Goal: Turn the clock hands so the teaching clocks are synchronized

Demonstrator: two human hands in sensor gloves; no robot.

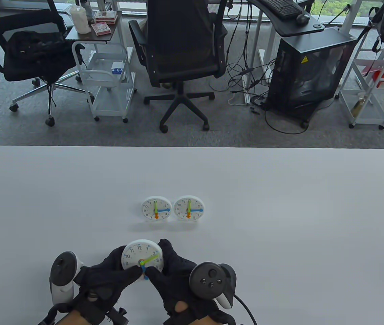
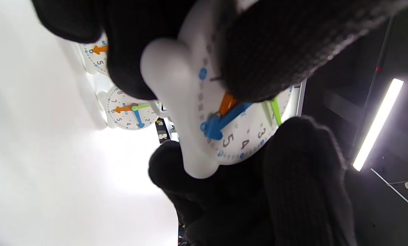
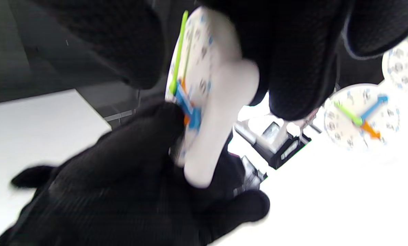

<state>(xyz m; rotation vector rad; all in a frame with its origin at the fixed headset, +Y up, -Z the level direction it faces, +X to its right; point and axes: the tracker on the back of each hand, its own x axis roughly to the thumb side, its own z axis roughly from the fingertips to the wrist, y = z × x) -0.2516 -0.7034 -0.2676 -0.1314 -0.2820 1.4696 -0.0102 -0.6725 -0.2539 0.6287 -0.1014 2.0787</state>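
Observation:
Both gloved hands hold a white teaching clock (image 1: 141, 255) off the table at the near edge. My left hand (image 1: 110, 274) grips its left rim and underside. My right hand (image 1: 171, 271) grips its right rim, with a fingertip (image 1: 151, 272) on the blue hand (image 1: 144, 272), which points down toward 5. Its green hand (image 1: 150, 259) points between 2 and 3. The held clock also shows in the left wrist view (image 2: 238, 136) and the right wrist view (image 3: 207, 102). Two matching clocks, the left (image 1: 156, 209) and the right (image 1: 188, 209), stand mid-table with green up, orange down, blue toward 3.
The white table (image 1: 280, 203) stretches wide around the clocks. Beyond its far edge are office chairs (image 1: 182, 50), a white cart (image 1: 107, 71) and a black computer case (image 1: 310, 67) on the carpet.

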